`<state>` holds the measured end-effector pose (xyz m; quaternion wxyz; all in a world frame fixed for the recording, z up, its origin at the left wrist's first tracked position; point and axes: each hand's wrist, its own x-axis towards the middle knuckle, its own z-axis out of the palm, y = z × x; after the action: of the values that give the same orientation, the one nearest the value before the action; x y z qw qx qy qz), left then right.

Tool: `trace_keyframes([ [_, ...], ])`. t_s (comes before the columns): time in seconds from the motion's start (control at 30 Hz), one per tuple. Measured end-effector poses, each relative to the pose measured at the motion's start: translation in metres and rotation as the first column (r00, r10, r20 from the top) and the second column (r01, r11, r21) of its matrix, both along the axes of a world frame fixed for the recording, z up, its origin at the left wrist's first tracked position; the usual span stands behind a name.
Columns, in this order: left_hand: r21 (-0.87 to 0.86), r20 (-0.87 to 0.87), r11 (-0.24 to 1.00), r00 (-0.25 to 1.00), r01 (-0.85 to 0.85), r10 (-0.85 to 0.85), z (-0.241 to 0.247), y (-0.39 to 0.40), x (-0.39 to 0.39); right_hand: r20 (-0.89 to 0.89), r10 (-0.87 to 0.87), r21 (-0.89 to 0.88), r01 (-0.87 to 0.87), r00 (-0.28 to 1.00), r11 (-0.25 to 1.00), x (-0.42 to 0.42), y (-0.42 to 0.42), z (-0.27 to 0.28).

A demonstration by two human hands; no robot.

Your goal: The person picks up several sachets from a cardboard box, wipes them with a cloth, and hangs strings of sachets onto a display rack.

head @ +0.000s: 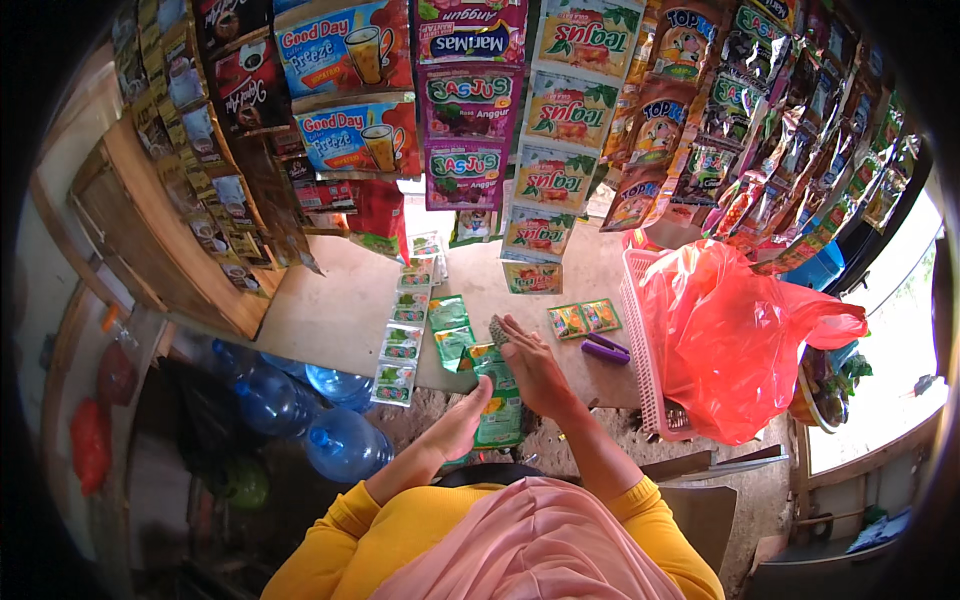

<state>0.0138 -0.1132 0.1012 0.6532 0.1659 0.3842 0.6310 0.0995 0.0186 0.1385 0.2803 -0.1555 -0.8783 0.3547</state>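
A strip of green drink sachets (500,409) hangs over the counter's near edge between my hands. My left hand (459,426) is at its left side, thumb up; whether its fingers grip the strip is hidden. My right hand (536,367) lies against the strip's upper right, fingers stretched out, with a small grey patterned thing (497,330) at the fingertips. More green sachets (451,330) lie just beyond. Left of them, a long strip of white and green sachets (403,341) runs to the counter's edge. To the right are two joined orange-picture sachets (581,319) and a purple stapler (606,349).
Rows of hanging sachets (574,112) fill the space above the counter (322,300). On the right stands a pink plastic basket (637,337) with a red plastic bag (731,337). Large blue water bottles (349,444) stand below at left.
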Motion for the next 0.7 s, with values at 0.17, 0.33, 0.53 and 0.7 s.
trace_keyframes([
  [0.17, 0.182, 0.237, 0.978, 0.970, -0.103, 0.058, 0.009, 0.004, -0.014, 0.166, -0.139, -0.286, 0.183, 0.976, 0.941, 0.022, 0.018, 0.022],
  [0.33, 0.274, 0.234, 0.941, 0.963, -0.200, 0.136, 0.016, 0.002, -0.028, 0.008, -0.438, -0.617, 0.349, 0.899, 0.705, 0.075, 0.055, 0.039],
  [0.53, 0.322, 0.241, 0.931, 0.966, -0.173, 0.096, 0.018, 0.009, -0.040, 0.241, -0.027, -0.449, 0.137, 0.970, 0.883, 0.082, 0.003, 0.007],
  [0.7, 0.344, 0.203, 0.922, 0.973, -0.178, 0.112, 0.024, 0.011, -0.041, 0.059, -0.248, -0.092, 0.253, 0.967, 0.963, 0.072, -0.001, 0.060],
])
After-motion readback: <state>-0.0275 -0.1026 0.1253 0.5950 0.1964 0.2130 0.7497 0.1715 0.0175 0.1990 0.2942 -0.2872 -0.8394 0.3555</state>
